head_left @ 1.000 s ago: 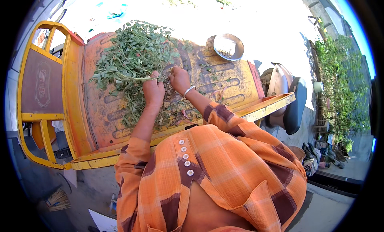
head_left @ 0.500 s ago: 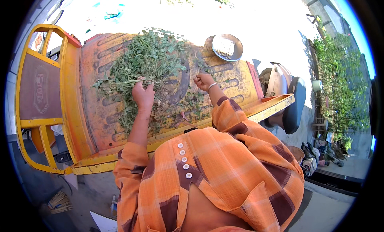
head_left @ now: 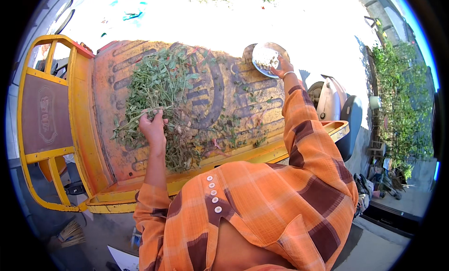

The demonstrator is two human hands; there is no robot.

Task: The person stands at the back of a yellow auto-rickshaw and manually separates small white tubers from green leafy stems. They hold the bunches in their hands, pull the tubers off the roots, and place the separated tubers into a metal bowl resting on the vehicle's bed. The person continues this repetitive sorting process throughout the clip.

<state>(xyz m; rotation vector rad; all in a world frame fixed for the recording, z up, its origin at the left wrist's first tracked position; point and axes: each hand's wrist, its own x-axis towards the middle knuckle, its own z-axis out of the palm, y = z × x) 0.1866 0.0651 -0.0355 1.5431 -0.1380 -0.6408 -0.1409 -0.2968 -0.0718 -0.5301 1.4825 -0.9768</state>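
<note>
1. Gripping the leafy plants (head_left: 156, 82) by the stems with the left hand (head_left: 153, 126), fingers pinched closed.
2. Heaped on the left part of the orange-yellow bed (head_left: 110, 84), with pods (head_left: 180, 128) among the roots, just right of the left hand.
3. Strewn to the right with loose leaves (head_left: 231, 126).
4. At the near right rim of the bowl (head_left: 279, 50) with the right hand (head_left: 282, 67), fingers partly curled; cannot tell of anything held.
5. Loaded with pale pieces (head_left: 266, 58), at the bed's far right.
6. Bounded at left by a yellow railing (head_left: 23, 126).

One fisheye view looks down and forward from head height. The shirt (head_left: 262, 191) is nearest, the cargo bed (head_left: 206, 100) just beyond.
</note>
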